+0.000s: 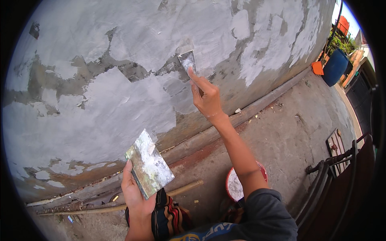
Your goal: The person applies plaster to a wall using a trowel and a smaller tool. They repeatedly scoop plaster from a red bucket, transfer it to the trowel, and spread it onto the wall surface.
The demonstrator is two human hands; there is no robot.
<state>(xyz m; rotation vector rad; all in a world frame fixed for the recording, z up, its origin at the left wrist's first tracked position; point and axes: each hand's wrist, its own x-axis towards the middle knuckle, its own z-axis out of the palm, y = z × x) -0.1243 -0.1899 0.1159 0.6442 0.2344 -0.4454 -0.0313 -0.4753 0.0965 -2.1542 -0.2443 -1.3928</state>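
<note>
A putty knife [186, 61] stands against the wall [132, 100], its blade edge meeting a grey patch of filler. The right hand [208, 99] grips it with the fingers curled snugly around and the index finger stretched along toward the blade. Lower and to the left, the left hand [136, 193] holds a square metal plate [150, 162] smeared with pale filler, tilted and apart from the wall. Its thumb presses the plate's left edge; the other fingers are hidden beneath, so I cannot tell how far they spread.

Partial lettering and a yellow-and-blue print show on the dark grey T-shirt [265, 213] (folded too much to read whole).

The wall carries overlapping whitish coats with darker, rough patches between them. Beneath the right forearm stands a red-rimmed bucket [228, 187] of white filler. Concrete ground [289, 132] runs alongside, with small chips near the wall. At the far right are a blue drum [336, 67] and a dark slatted frame [341, 180], perhaps a bench.

A raised kerb [261, 105] edges the wall's foot, and a bamboo pole [185, 188] lies near the person's legs. A strip of ground separates kerb from frame, the bucket standing within it.
</note>
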